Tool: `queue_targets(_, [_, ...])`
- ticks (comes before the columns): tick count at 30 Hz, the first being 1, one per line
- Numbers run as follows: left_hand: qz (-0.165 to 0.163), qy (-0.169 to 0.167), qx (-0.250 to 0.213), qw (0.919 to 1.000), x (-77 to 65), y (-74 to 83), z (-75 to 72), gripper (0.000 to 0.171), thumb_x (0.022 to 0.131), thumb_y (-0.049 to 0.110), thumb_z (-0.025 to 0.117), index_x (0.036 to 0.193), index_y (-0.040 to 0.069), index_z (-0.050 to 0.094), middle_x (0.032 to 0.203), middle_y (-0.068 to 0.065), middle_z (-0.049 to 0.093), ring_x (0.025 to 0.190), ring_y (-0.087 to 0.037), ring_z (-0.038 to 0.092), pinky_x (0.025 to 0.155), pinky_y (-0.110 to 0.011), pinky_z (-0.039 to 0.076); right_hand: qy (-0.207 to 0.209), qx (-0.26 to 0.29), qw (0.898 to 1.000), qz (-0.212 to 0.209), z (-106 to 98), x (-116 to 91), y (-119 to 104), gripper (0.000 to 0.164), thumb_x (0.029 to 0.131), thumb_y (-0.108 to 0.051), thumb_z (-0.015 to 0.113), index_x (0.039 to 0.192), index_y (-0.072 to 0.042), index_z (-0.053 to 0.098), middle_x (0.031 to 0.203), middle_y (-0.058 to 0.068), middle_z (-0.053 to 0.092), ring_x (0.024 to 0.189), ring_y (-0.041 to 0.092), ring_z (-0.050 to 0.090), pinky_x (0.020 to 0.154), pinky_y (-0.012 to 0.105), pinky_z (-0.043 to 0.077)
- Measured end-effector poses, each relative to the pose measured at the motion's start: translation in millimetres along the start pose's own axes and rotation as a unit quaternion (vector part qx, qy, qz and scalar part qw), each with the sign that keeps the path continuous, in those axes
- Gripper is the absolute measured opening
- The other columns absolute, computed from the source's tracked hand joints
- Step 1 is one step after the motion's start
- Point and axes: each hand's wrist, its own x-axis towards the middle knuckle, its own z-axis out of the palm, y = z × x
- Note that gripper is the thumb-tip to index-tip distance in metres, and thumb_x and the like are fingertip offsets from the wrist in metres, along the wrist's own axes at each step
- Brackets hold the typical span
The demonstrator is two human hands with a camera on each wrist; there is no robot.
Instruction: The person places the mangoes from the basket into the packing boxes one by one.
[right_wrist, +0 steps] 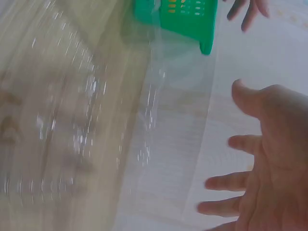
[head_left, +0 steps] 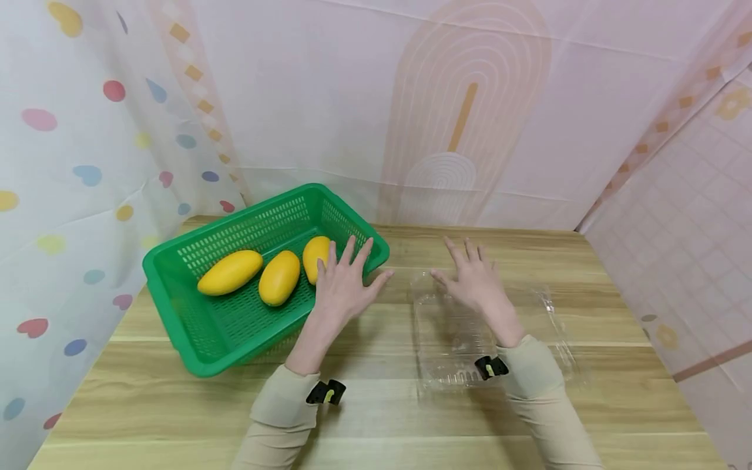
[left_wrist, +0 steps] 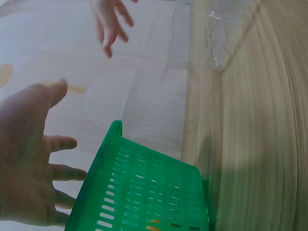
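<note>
A green plastic basket (head_left: 200, 362) stands on the left of the table, with three yellow mangoes inside: one mango (head_left: 230, 273) at the left, a second mango (head_left: 279, 279) in the middle, a third mango (head_left: 314, 256) partly hidden by my left hand (head_left: 343, 287). That hand hovers above the basket's right side with fingers spread, holding nothing. My right hand (head_left: 477, 284), also spread and holding nothing, is over a clear plastic clamshell box (head_left: 446, 352). In the right wrist view the palm of my right hand (right_wrist: 274, 159) appears apart from the clear plastic (right_wrist: 86, 106).
Both items rest on a wood-grain table (head_left: 376, 418). Behind it hangs a pale pink patterned curtain (head_left: 329, 98). A dotted cloth (head_left: 64, 261) borders the left side, and a checked cloth (head_left: 699, 228) the right. Each sleeve has a black wrist camera (head_left: 326, 392) at its cuff.
</note>
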Motion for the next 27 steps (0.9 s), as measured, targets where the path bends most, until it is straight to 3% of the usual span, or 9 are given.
queue_targets(3, [0.013, 0.03, -0.017, 0.9993, -2.2, -3.9, -4.1, 0.062, 0.095, 0.051, 0.047, 0.142, 0.012, 0.044, 0.144, -0.019, 0.045, 0.134, -0.045, 0.037, 0.105, -0.059, 0.035, -0.016, -0.001, 1.0, 0.002, -5, -5, 9, 0.072, 0.096, -0.048, 0.046, 0.152, -0.013, 0.019, 0.151, 0.03, 0.026, 0.134, 0.053, 0.03, 0.106, 0.065, 0.027])
queue_targets(7, [0.027, 0.056, -0.033, 0.9975, -5.0, -7.2, -17.0, 0.051, 0.096, 0.041, 0.051, 0.132, 0.004, 0.054, 0.128, -0.019, 0.06, 0.115, -0.039, 0.057, 0.088, -0.048, 0.052, -0.031, -0.019, 0.999, 0.001, -7, -15, 22, 0.065, 0.097, -0.041, 0.049, 0.146, -0.003, 0.031, 0.139, 0.032, 0.043, 0.119, 0.05, 0.05, 0.09, 0.059, 0.047])
queue_targets(11, [0.03, 0.052, -0.029, 0.9978, -3.3, -11.0, -38.4, 0.044, 0.096, 0.034, 0.054, 0.125, 0.002, 0.059, 0.118, -0.019, 0.065, 0.099, -0.035, 0.065, 0.073, -0.047, 0.056, -0.036, -0.046, 0.998, 0.0, -5, -28, 36, 0.058, 0.096, -0.034, 0.052, 0.138, 0.004, 0.04, 0.129, 0.032, 0.053, 0.108, 0.048, 0.058, 0.078, 0.054, 0.053])
queue_targets(13, [0.024, 0.031, -0.018, 0.9991, -0.2, -13.6, -52.1, 0.042, 0.096, 0.032, 0.054, 0.125, 0.002, 0.058, 0.115, -0.02, 0.066, 0.095, -0.036, 0.066, 0.07, -0.047, 0.055, -0.041, -0.058, 0.997, 0.002, -3, -35, 42, 0.056, 0.095, -0.031, 0.054, 0.136, 0.005, 0.042, 0.125, 0.031, 0.056, 0.104, 0.048, 0.06, 0.077, 0.054, 0.053])
queue_targets(16, [0.002, -0.035, -0.003, 0.9994, 6.3, -18.1, -74.2, 0.045, 0.097, 0.032, 0.052, 0.13, 0.003, 0.054, 0.116, -0.021, 0.065, 0.093, -0.038, 0.065, 0.072, -0.048, 0.054, -0.048, -0.07, 0.996, 0.002, 0, -45, 50, 0.055, 0.095, -0.028, 0.055, 0.134, 0.007, 0.043, 0.12, 0.032, 0.058, 0.099, 0.049, 0.061, 0.077, 0.055, 0.052])
queue_targets(20, [-0.018, -0.131, 0.009, 0.9911, 20.5, -27.2, -94.9, 0.049, 0.098, 0.034, 0.049, 0.137, 0.004, 0.047, 0.123, -0.022, 0.062, 0.089, -0.036, 0.065, 0.074, -0.047, 0.053, -0.061, -0.067, 0.996, 0.0, 3, -51, 60, 0.055, 0.094, -0.025, 0.055, 0.135, 0.009, 0.041, 0.106, 0.032, 0.063, 0.08, 0.042, 0.065, 0.063, 0.048, 0.053])
queue_targets(22, [-0.025, -0.161, 0.009, 0.9866, 29.7, -32.0, -99.4, 0.05, 0.099, 0.033, 0.048, 0.139, 0.004, 0.044, 0.127, -0.021, 0.06, 0.09, -0.034, 0.065, 0.076, -0.046, 0.053, -0.072, -0.057, 0.996, 0.001, 5, -52, 64, 0.056, 0.094, -0.024, 0.055, 0.136, 0.008, 0.039, 0.091, 0.026, 0.065, 0.067, 0.034, 0.063, 0.054, 0.042, 0.051])
queue_targets(27, [-0.046, -0.193, 0.019, 0.9799, 54.7, -45.9, -95.1, 0.053, 0.1, 0.031, 0.046, 0.144, 0.004, 0.036, 0.142, -0.022, 0.045, 0.118, -0.04, 0.053, 0.094, -0.051, 0.046, -0.074, -0.041, 0.996, -0.008, 11, -53, 68, 0.052, 0.092, -0.019, 0.056, 0.134, 0.007, 0.041, 0.065, 0.009, 0.055, 0.054, 0.021, 0.053, 0.047, 0.033, 0.045])
